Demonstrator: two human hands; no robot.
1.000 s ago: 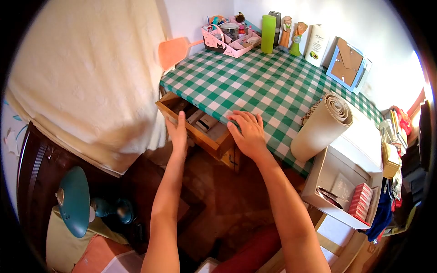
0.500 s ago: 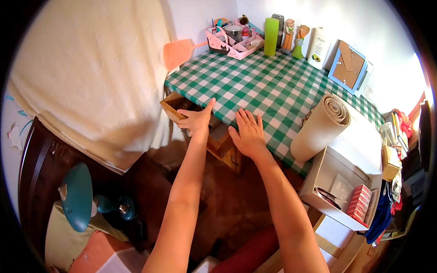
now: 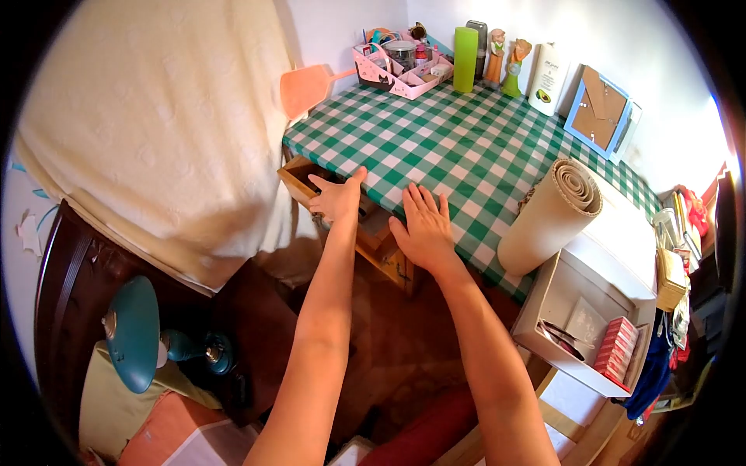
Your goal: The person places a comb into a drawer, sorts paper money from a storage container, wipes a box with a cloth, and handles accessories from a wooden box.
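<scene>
A wooden drawer (image 3: 399, 269) stands partly pulled out under a table with a green-and-white checked tablecloth (image 3: 435, 147). My left hand (image 3: 339, 199) is at the drawer's front, its fingers spread over the drawer and its thumb up at the table edge. What the undersides of those fingers touch is hidden. Flat on the tablecloth by the near edge lies my right hand (image 3: 426, 233), fingers stretched out, holding nothing. The drawer's inside is dark and mostly covered by my left hand and the tabletop.
A rolled beige mat (image 3: 540, 225) leans by an open white box (image 3: 536, 311) on the right. Along the back stand a pink organizer (image 3: 404, 89), a green cylinder (image 3: 465, 60), figurines, a lotion bottle (image 3: 548, 81) and a blue frame (image 3: 576, 109). A teal lamp (image 3: 132, 334) is lower left.
The fingers of my left hand have shifted slightly, and the drawer seems a touch further in. My right hand stays in place on the tablecloth. The view has moved very slightly.
</scene>
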